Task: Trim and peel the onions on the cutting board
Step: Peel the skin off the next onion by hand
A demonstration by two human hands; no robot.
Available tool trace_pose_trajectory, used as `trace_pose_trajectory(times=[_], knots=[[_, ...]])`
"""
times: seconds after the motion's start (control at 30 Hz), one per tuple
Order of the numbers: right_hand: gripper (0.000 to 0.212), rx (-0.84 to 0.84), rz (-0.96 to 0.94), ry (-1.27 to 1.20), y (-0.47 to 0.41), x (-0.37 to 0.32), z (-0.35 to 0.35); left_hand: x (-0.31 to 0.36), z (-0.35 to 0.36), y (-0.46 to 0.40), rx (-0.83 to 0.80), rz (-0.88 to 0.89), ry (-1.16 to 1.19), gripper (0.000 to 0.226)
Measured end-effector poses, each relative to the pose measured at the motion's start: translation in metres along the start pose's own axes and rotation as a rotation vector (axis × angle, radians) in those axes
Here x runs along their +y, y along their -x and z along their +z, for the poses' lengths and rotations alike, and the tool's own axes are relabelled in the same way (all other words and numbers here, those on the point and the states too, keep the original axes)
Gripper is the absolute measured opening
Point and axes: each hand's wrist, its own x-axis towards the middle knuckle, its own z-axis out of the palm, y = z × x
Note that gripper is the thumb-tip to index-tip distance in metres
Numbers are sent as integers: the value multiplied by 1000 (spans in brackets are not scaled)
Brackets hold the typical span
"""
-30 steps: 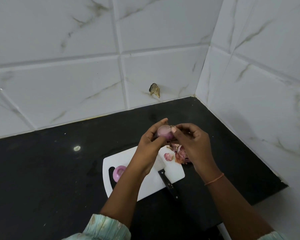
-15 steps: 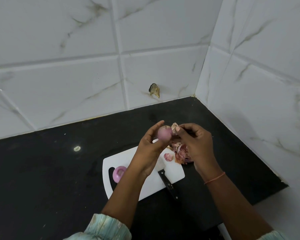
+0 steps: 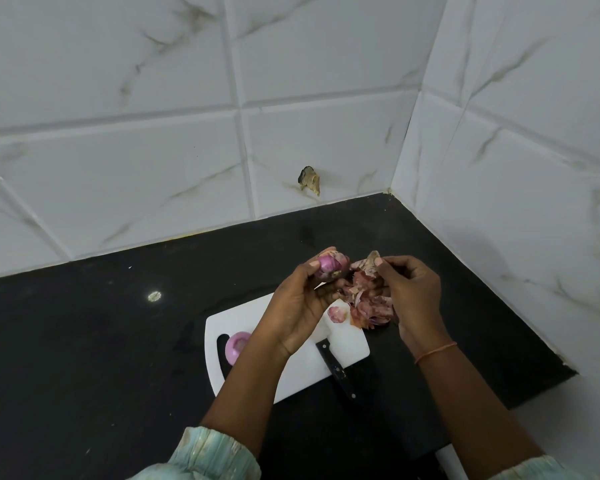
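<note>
My left hand grips a small purple onion above the white cutting board. My right hand pinches a strip of papery onion skin just to the right of that onion. A pile of peeled skins lies at the board's far right corner, with a cut onion end beside it. A peeled onion sits on the board's left side, by the handle slot. A black-handled knife lies across the board's near right edge, its blade hidden under my left hand.
The board lies on a black countertop in a corner of white marble-patterned tiles. A chipped spot marks the back wall. The counter's right edge runs close to the board.
My right hand has pulled a strip of skin off the onion and drawn away to the right. My left hand has turned the onion slightly and shifted left.
</note>
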Motion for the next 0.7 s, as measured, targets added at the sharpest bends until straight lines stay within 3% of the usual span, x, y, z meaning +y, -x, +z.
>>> trace_pose_trajectory(times=[0.13, 0.2, 0.27, 0.47, 0.7], knots=[[12, 9, 65, 16, -6, 11, -3, -1, -2, 0, -10, -14, 18, 35], [18, -40, 50, 178, -4, 13, -3, -1, -2, 0, -23, -10, 10, 38], [19, -122, -63, 300, 3, 10, -3, -1, 0, 0, -21, 14, -24, 39], [20, -273, -597, 301, 26, -13, 13, -2, 7, 0, -6, 121, -209, 33], [9, -199, -643, 287, 22, -8, 16, -2, 7, 2, -5, 218, -298, 32]])
